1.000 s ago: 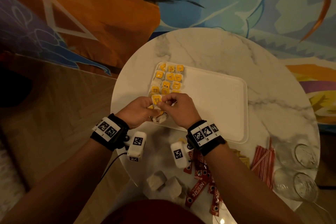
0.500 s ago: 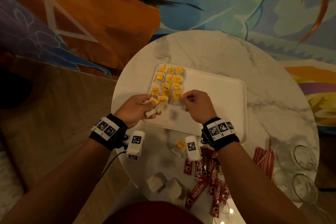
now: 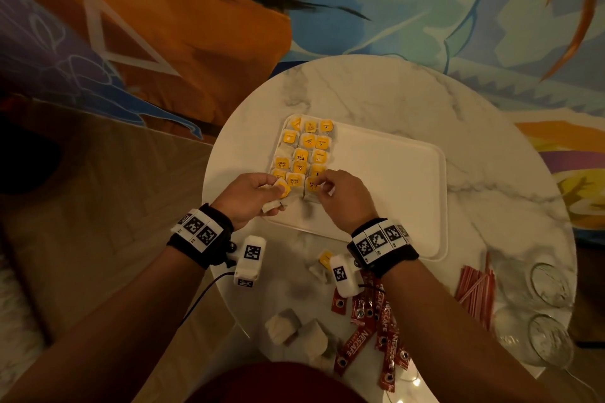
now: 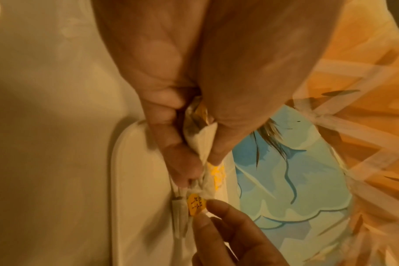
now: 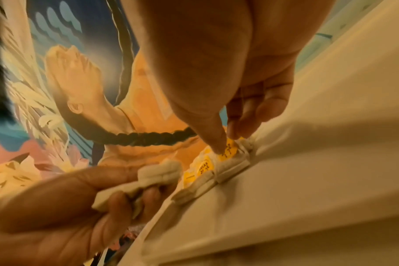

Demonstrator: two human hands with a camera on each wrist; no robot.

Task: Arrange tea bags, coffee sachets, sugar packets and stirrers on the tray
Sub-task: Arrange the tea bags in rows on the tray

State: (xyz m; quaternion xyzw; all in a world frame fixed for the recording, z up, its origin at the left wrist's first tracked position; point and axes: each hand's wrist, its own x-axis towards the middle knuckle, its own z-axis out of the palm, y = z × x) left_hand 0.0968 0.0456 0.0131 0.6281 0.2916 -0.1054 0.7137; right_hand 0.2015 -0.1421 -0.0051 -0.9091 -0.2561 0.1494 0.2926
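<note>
Marble table (image 3: pixel 376 98): glasses (image 3: pixel 550 340), stirrers (image 3: pixel 476 288) beside tray (image 3: pixel 393 193).

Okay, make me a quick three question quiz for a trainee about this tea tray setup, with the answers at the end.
1. True or false: the coffee sachets already lie on the tray.
2. What does the left hand hold?
3. The red stirrers lie: A) on the tray, B) on the table beside the glasses, C) in the right hand.

Key:
1. False; they lie on the table.
2. A bunch of tea bags.
3. B.
</note>
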